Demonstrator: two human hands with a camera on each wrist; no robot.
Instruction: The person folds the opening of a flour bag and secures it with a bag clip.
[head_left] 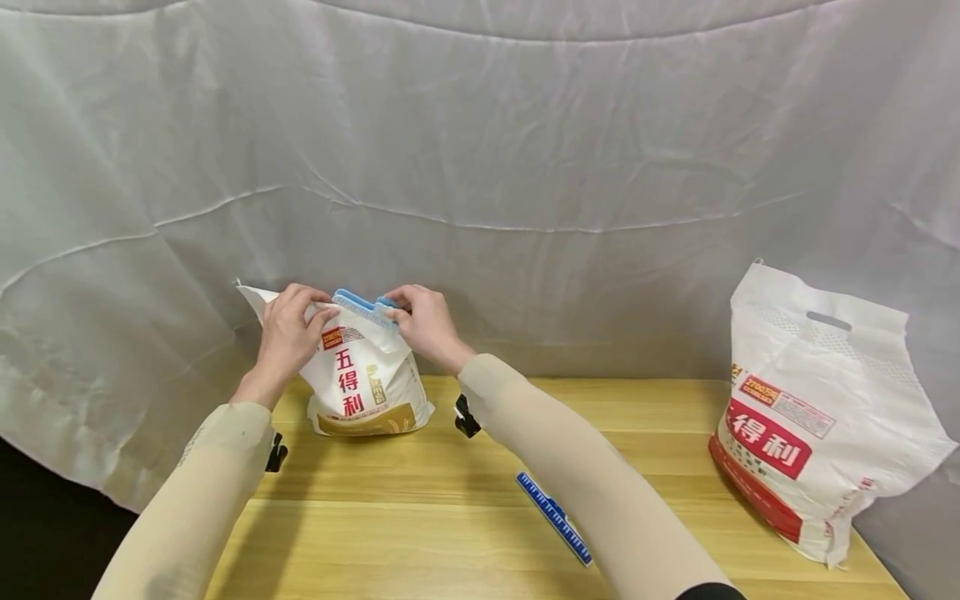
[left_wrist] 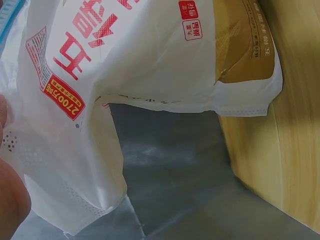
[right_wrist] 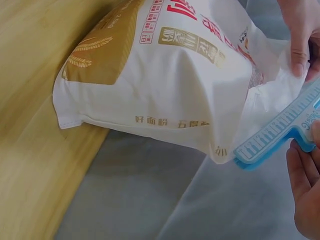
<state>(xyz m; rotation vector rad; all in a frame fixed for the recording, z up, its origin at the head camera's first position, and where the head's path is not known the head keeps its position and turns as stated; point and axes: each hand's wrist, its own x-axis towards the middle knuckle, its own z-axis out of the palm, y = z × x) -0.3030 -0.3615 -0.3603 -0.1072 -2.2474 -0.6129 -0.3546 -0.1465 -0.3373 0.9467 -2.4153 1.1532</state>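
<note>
A white flour bag with red lettering and a gold base stands on the left part of the table, its top folded over. My left hand pinches the bag's top edge between thumb and fingers. On the right side of that fold, my right hand holds a light blue bag clip by its tab between thumb and fingers. The clip lies along the bag's top edge; whether it is fully closed I cannot tell. In the left wrist view only part of the left hand shows at the edge.
On the wooden table, a dark blue bag clip lies near my right forearm. A second white flour bag with a red base and a handle hole stands at the far right. Grey cloth hangs behind the table.
</note>
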